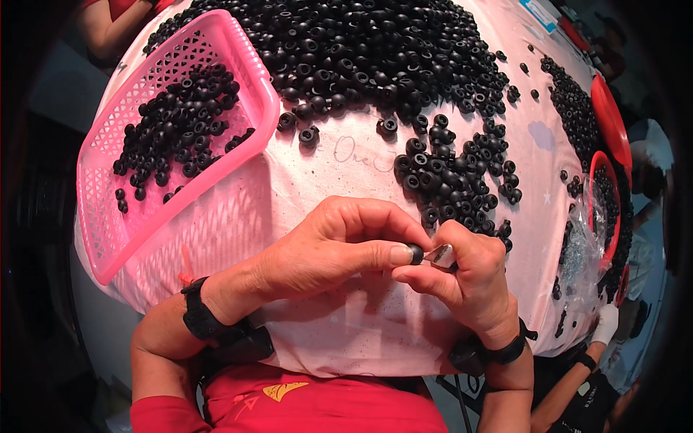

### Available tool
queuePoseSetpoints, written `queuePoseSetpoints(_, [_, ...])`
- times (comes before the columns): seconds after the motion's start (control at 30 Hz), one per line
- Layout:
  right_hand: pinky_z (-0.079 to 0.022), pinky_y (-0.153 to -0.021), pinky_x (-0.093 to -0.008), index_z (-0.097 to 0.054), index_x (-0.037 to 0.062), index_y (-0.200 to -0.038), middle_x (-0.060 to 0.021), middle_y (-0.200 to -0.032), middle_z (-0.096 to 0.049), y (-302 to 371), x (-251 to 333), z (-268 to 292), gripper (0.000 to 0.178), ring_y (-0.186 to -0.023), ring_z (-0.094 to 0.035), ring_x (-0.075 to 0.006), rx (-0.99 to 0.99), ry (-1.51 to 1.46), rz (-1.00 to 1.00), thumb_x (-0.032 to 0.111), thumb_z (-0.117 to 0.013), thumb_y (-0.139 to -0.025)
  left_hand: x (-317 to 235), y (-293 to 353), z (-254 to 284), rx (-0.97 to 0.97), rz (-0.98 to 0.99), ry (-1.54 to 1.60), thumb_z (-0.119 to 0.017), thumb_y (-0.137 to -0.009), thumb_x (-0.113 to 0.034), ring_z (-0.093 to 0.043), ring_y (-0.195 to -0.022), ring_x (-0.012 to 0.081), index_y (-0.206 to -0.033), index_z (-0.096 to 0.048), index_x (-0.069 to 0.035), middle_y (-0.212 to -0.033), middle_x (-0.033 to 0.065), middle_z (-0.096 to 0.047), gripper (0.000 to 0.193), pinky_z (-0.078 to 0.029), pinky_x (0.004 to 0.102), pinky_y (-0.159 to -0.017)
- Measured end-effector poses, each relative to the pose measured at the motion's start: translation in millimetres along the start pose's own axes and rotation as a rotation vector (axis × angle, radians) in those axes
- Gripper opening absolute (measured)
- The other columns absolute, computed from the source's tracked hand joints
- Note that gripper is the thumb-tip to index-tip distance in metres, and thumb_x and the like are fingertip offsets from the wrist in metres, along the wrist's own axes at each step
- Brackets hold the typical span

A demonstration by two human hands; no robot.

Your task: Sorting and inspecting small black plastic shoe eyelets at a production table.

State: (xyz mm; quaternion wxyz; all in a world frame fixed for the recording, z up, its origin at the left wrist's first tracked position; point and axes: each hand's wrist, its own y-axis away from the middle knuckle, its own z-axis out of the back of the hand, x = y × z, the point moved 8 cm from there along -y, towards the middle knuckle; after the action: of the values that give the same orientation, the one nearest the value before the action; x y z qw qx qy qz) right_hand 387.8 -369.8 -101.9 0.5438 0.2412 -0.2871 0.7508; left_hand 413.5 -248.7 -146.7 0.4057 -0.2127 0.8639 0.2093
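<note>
Over the near part of the cloth-covered table, my left hand (321,242) pinches a small round black piece (415,254) between thumb and fingers. Close against it, my right hand (473,278) grips a small metal blade (441,256), its tip at the black piece. The blade's handle is hidden in my fingers. Just beyond my hands lies a loose cluster of black ring-like pieces (447,173) with holes in them. A much larger heap of black pieces (361,54) spreads across the far side. Several more lie inside the pink basket (263,119) at left.
At the right edge are a red tray (612,119), more black pieces (570,97) and a clear plastic bag (581,249). A co-worker's gloved hand (606,325) is at lower right; another person's arm (108,29) shows at upper left. The white tablecloth (325,173) has pen marks.
</note>
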Motion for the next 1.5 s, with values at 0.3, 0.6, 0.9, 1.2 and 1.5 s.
queuePoseSetpoints(0.3, [-0.044,-0.043,-0.0298,-0.052,0.0069,-0.068,-0.0059,-0.055,-0.053,1,-2,-1,0.048,-0.047,-0.059,-0.0201,0.017,0.009,0.004,0.045,-0.081,-0.068,2,-1,1,0.005,-0.002,-0.019,-0.062,-0.092,-0.011,-0.06,-0.093,0.0092,-0.112,-0.062,0.001,-0.104,0.0061,-0.066,0.023,-0.05,0.0247,-0.082])
queuePoseSetpoints(0.6, [-0.045,-0.044,-0.0272,-0.053,0.0067,-0.07,-0.0042,-0.057,-0.057,0,7,1,0.041,-0.049,-0.061,-0.0173,-0.027,-0.019,0.07,0.035,-0.083,-0.07,0,0,2,-0.01,0.008,-0.014,-0.062,-0.092,-0.011,-0.061,-0.091,0.0095,-0.113,-0.063,0.001,-0.104,0.0066,-0.067,0.024,-0.05,0.0237,-0.08])
queuePoseSetpoints(0.9, [-0.045,-0.045,-0.0216,-0.065,0.0057,-0.094,-0.0058,-0.078,-0.068,2,14,17,0.031,-0.051,-0.061,-0.0103,-0.197,-0.147,0.139,0.008,-0.084,-0.069,-4,3,6,-0.122,0.064,0.031,-0.06,-0.094,-0.016,-0.063,-0.087,0.0078,-0.115,-0.064,-0.001,-0.1,0.0058,-0.068,0.026,-0.051,0.0213,-0.073])
queuePoseSetpoints(1.2, [-0.045,-0.046,-0.0208,-0.068,0.0059,-0.104,-0.0064,-0.082,-0.07,2,12,15,0.039,-0.05,-0.059,-0.009,-0.153,-0.236,0.114,0.001,-0.081,-0.068,4,3,5,-0.075,0.122,0.094,-0.059,-0.096,-0.019,-0.061,-0.08,0.0059,-0.118,-0.061,-0.003,-0.095,0.0029,-0.067,0.028,-0.05,0.0197,-0.067])
queuePoseSetpoints(1.5, [-0.043,-0.044,-0.0248,-0.069,0.0088,-0.109,-0.0045,-0.064,-0.061,8,25,16,0.044,-0.048,-0.057,-0.0151,-0.159,0.036,0.323,0.002,-0.078,-0.067,7,1,4,-0.038,0.094,0.117,-0.062,-0.093,-0.019,-0.056,-0.075,0.0033,-0.117,-0.062,-0.004,-0.092,-0.0004,-0.065,0.028,-0.044,0.0179,-0.064])
